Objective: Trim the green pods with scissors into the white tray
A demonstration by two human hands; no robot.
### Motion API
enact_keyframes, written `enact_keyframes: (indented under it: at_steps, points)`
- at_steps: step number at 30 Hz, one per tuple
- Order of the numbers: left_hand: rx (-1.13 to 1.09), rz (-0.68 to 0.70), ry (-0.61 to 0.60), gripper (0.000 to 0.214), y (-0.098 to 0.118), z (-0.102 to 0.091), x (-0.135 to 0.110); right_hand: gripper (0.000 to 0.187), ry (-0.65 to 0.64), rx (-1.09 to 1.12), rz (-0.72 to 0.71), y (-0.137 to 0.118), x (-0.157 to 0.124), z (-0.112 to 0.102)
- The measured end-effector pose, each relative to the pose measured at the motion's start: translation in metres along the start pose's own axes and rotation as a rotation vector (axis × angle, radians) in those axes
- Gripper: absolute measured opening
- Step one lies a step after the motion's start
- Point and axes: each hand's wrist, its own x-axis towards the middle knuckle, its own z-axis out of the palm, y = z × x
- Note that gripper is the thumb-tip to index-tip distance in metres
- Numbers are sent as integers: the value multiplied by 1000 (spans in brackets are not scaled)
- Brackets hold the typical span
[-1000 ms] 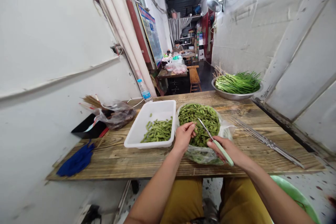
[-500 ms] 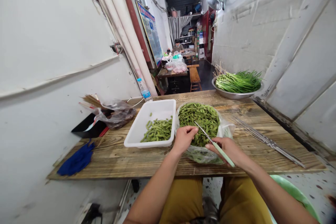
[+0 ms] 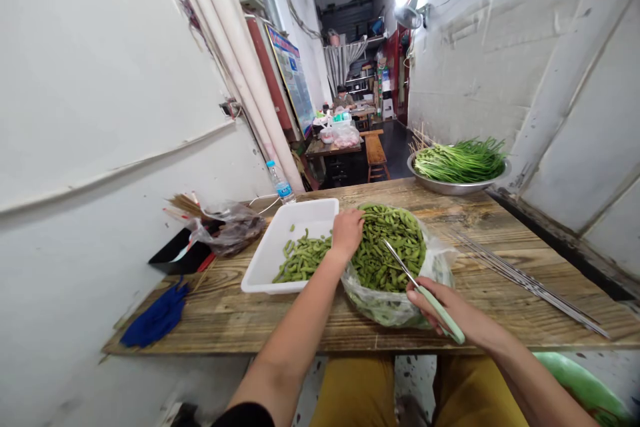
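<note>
My left hand (image 3: pixel 347 230) reaches over the far left part of the heap of green edamame pods (image 3: pixel 393 250) in a clear plastic bag (image 3: pixel 440 265); its fingers curl down among the pods and are partly hidden. My right hand (image 3: pixel 445 310) grips scissors with a pale green handle (image 3: pixel 430 300), blades pointing up-left over the heap. To the left stands a white plastic tray (image 3: pixel 280 247) with a smaller pile of trimmed pods (image 3: pixel 303 259).
A metal bowl of green chives (image 3: pixel 457 170) stands at the table's far right. Metal skewers (image 3: pixel 530 280) lie on the right. A black tray with a plastic bag (image 3: pixel 225 227), a blue cloth (image 3: pixel 157 317) and a water bottle (image 3: pixel 280 181) are on the left. A person sits far down the corridor.
My left hand has moved forward from the near edge of the pod heap to its far left side. The right hand with the scissors stays roughly in place. The camera tilted slightly.
</note>
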Motion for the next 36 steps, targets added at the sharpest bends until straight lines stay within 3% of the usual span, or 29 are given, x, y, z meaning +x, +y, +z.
enact_keyframes:
  at_steps: [4,8,14,19,22,26,31,36]
  points:
    - [-4,-11,-85,21,4,33,28,44,63,1,-70,-9,-9,-5]
    - [-6,-58,-185,17,5,42,38,44,92,-15,-58,-8,-6,-6]
    - [-77,-103,-109,14,15,21,27,42,106,23,-85,2,0,-2]
    - [-633,-347,-165,8,31,-5,-3,42,110,40,-90,-1,0,0]
    - [-782,-367,-210,6,40,-13,-23,42,114,41,-86,-6,2,5]
    - [-829,-359,-219,12,51,-15,-43,41,140,34,-66,-10,5,12]
    - [-1076,-579,-177,27,59,-7,-52,40,113,22,-83,-8,11,20]
    - [-1408,-759,-36,41,59,1,-53,45,108,53,-52,-4,18,27]
